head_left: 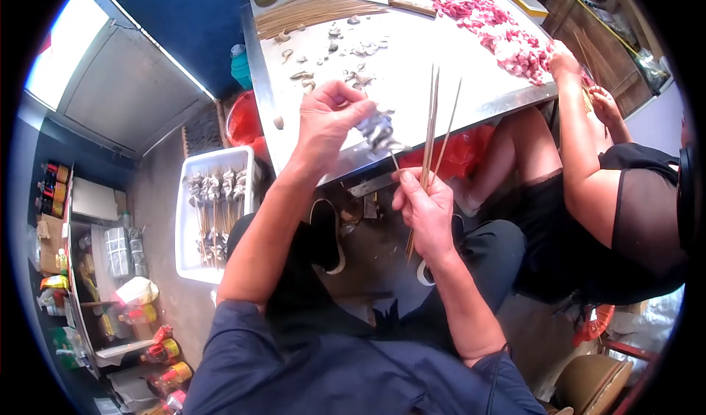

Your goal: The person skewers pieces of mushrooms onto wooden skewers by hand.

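My left hand (pixel 329 124) is closed in a pinch at the upper end of some grey, glossy meat pieces (pixel 379 132) threaded on a skewer. What kind of meat they are I cannot tell. The fingers of my right hand (pixel 426 210) wrap round several thin bamboo skewers (pixel 432 124), which stand nearly upright. From the same hand, the lower end of the loaded skewer (pixel 396 162) leans up toward the left. Loose grey pieces (pixel 359 79) lie on the white tabletop (pixel 397 54) just beyond my left hand.
A white tray (pixel 182 227) of loaded skewers stands at left. Bamboo skewers (pixel 316 12), a knife (pixel 412 7) and a heap of red meat (pixel 489 18) lie on the table. At right, a co-worker's hands (pixel 565 62) hold skewers. A red bag (pixel 471 150) hangs below the edge.
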Available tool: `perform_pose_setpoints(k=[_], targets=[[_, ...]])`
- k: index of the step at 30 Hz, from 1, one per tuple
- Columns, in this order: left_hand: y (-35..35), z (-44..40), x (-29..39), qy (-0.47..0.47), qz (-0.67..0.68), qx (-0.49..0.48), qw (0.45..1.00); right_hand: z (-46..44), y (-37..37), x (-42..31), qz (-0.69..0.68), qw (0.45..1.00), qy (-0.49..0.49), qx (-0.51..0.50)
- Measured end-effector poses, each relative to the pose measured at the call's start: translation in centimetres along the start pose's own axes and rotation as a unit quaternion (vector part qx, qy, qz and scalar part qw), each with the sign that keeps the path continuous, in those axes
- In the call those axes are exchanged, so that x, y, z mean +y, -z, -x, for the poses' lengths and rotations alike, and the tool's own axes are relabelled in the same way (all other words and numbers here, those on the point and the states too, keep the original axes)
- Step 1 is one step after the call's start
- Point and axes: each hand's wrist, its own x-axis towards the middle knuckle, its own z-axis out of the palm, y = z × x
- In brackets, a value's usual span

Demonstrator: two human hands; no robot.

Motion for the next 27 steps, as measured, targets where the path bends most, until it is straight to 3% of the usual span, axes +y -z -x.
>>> perform_pose_setpoints(k=[1,3,5,6,7,9,10,11,13,14,15,17,19,21,23,27], targets=[[0.6,0.0,0.2,-0.017,0.003,0.018,1.0,0.1,0.0,0.2,0.002,1.0,-0.001,-0.014],[1.4,0.7,0.6,-0.042,-0.129,0.068,0.988,0.4,-0.2,0.2,0.016,1.0,0.009,-0.023],[1.3,1.8,0.4,-0.216,-0.26,0.118,0.934,0.8,-0.3,0.2,0.08,0.995,0.06,0.009],[1.6,2.8,0.6,-0.25,-0.344,0.131,0.896,0.7,-0.1,0.6,0.087,0.994,0.065,0.005],[0.9,4.4,1.7,-0.196,-0.353,0.129,0.906,0.5,0.1,1.1,0.139,0.983,0.113,0.031],[0.2,6.5,2.3,-0.103,-0.306,0.098,0.941,0.8,-0.1,1.0,0.197,0.965,0.165,0.051],[-0.4,7.1,1.8,-0.058,-0.22,0.104,0.968,1.1,-0.5,0.8,0.252,0.944,0.204,0.064],[-0.4,7.7,1.7,-0.054,-0.256,0.076,0.962,1.4,-0.9,0.6,0.305,0.918,0.243,0.075],[0.0,8.2,0.4,-0.001,-0.184,0.021,0.983,2.4,-1.5,1.2,0.327,0.908,0.254,0.059],[-0.4,8.7,2.2,0.082,-0.037,-0.017,0.996,2.8,-1.5,2.0,0.34,0.901,0.268,0.044],[-0.4,9.0,2.0,0.078,-0.028,-0.014,0.996,3.5,-1.7,2.7,0.35,0.9,0.258,0.037],[-0.1,9.6,0.7,0.076,0.12,-0.018,0.99,4.7,-2.2,3.3,0.366,0.89,0.273,0.009],[0.3,10.0,0.4,0.069,0.114,-0.016,0.991,5.6,-2.5,3.5,0.375,0.888,0.265,0.005],[0.9,10.5,1.1,0.067,0.164,-0.01,0.984,6.4,-2.4,3.5,0.335,0.929,0.156,0.007],[2.5,10.5,1.4,0.066,0.217,0.007,0.974,7.6,-1.6,3.9,0.328,0.933,0.149,0.007],[6.4,10.8,1.6,0.087,0.256,0.079,0.96,11.5,0.9,6.7,0.172,0.98,-0.102,-0.011]])
